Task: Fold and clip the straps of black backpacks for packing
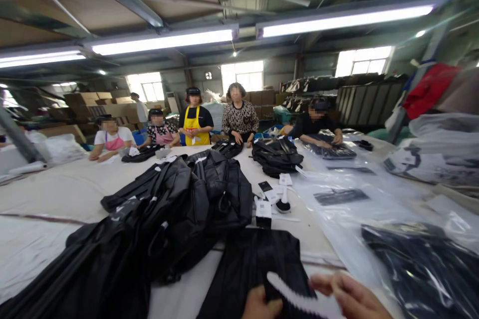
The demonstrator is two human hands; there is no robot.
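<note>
White toothed strip (294, 297) between both hands (355, 296), over black bag (258, 254).

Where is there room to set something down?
Largest: the pale tabletop between the black bag pile and the leftmost pink apron. Smaller: right of the small box, before the clear plastic. Crowded: the heaped middle and plastic-covered right.

On the worktop (56, 184): to the left, a heap of bags (164, 219); at near centre, a single bag (258, 254); just beyond it, a box (263, 214) beside a brush (283, 205); near right, a plastic-covered item (422, 264). Along the far side, people (239, 117); behind, leftward, cartons (86, 99).
</note>
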